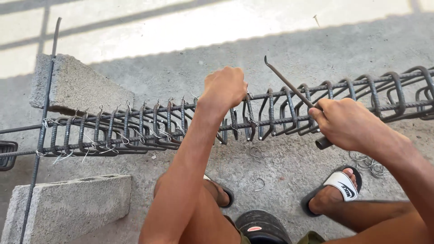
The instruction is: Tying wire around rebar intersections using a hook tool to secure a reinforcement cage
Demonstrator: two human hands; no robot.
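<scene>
Clearly stiff and heavy, the rebar cage (289,110) lies across the concrete floor (280,49), propped on a concrete block (77,86) far left; best held by its long bars. Left hand (224,86) fists the top bar, right hand (346,123) clamps a hooked tying tool (289,83)

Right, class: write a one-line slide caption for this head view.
Left hand grips a rebar cage laid across concrete blocks; right hand holds a hooked tying tool.
</scene>
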